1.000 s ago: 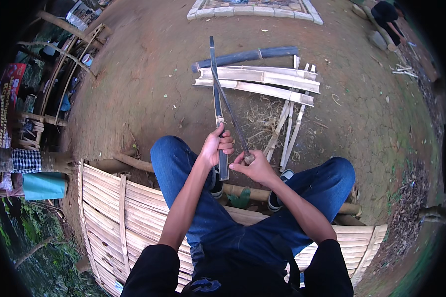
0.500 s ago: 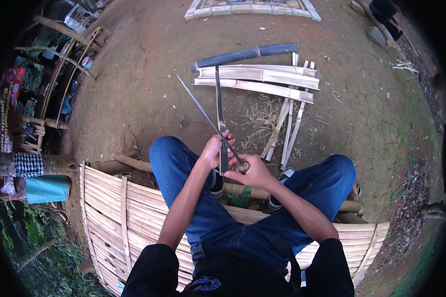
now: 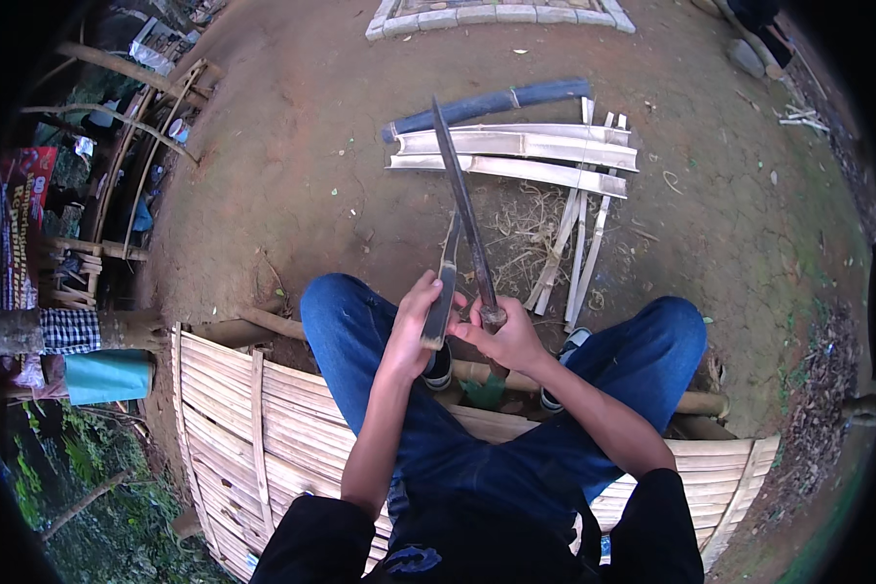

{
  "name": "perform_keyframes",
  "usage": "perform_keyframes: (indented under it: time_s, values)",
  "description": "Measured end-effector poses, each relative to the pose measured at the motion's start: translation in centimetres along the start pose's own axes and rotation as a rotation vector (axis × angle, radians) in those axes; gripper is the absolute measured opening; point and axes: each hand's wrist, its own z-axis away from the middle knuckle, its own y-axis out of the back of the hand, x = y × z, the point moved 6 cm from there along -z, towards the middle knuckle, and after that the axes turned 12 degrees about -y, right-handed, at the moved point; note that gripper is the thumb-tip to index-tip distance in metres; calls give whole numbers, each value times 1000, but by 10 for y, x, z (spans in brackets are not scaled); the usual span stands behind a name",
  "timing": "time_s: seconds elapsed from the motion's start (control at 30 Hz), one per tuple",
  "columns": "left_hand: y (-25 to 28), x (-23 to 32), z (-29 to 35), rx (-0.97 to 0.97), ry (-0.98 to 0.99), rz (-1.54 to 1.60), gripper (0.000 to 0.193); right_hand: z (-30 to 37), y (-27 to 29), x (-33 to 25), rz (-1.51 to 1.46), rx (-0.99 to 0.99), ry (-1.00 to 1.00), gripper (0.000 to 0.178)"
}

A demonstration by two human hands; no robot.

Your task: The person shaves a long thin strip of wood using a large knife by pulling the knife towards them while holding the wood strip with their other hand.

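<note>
I sit on a slatted bamboo platform (image 3: 263, 409) with my knees apart. My right hand (image 3: 511, 341) grips the lower end of a long dark flat blade (image 3: 462, 209), which looks like a machete and points up and away toward the split bamboo on the ground. My left hand (image 3: 419, 326) is closed around a shorter grey-brown bamboo stick (image 3: 448, 263), held upright just left of the blade. The two hands touch in front of my knees, and the stick and blade stand close side by side.
Several pale split bamboo halves (image 3: 516, 156) and thin slats (image 3: 579, 243) lie on the bare earth ahead, with a dark blue-grey pole (image 3: 487, 102) behind them. Dry shavings litter the ground (image 3: 516, 224). A stone-edged bed (image 3: 496, 15) lies far ahead, and bamboo racks (image 3: 117, 146) stand left.
The long blade has swung from leaning up-left to nearly upright and now shows its flat side. The stick in my left hand has tipped and looks shorter.
</note>
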Motion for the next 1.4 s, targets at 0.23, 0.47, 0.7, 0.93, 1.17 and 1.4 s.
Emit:
perform_keyframes:
  time_s: [0.23, 0.47, 0.7, 0.93, 1.17, 1.4]
  values:
    - [7, 20, 22, 190, -333, 82, 64, 3, 4, -8, -71, 55, -40, 31]
    - [8, 28, 13, 238, -437, -331, 70, 30, -8, -62, 456, -31, 399, 39]
    - [-7, 23, -6, 221, -646, -39, 61, 46, -36, -58, 738, -13, 532, 50]
    - [-9, 12, -5, 122, -750, 5, 53, 44, -33, -49, 697, -27, 463, 51]
    - [-11, 8, -6, 108, -734, 6, 54, 45, -31, -51, 692, -5, 473, 58]
    - [-9, 7, -4, 126, -714, 42, 55, 44, -32, -49, 668, 17, 498, 57]
